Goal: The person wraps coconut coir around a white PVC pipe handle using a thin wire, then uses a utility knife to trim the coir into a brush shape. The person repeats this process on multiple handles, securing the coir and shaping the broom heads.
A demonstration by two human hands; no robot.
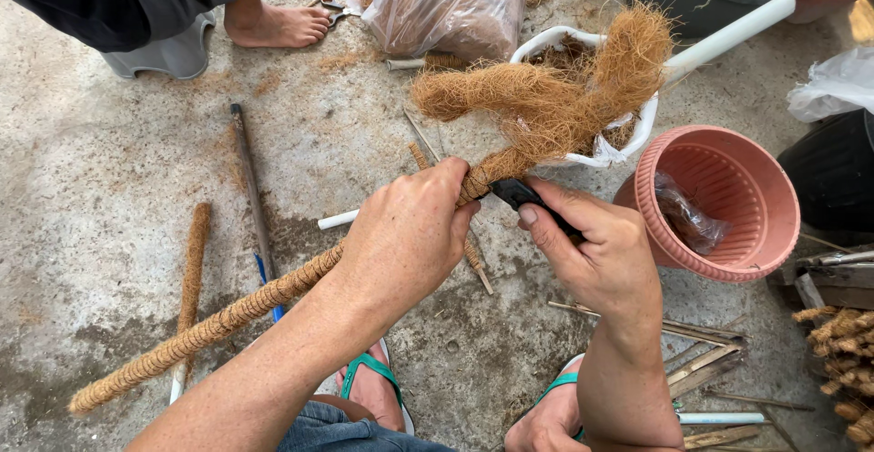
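My left hand [405, 233] grips a long pole wrapped in brown coir rope [209, 329], which slants from lower left up to the middle. Above my fist, loose coconut fibre [555, 97] fans out in a thick tuft. My right hand [605, 256] holds a small black tool [519, 194] with its tip against the wrapped pole, right beside my left thumb. A bare white pipe end [733, 38] sticks out past the fibre at upper right.
A pink plastic pot [719, 202] stands right of my hands, a white tub of fibre [628, 138] behind it. Another wrapped stick [191, 270], a thin rod [250, 188] and wood splints [701, 361] lie on the concrete. Another person's bare foot [278, 26] and scissors [335, 10] are at top.
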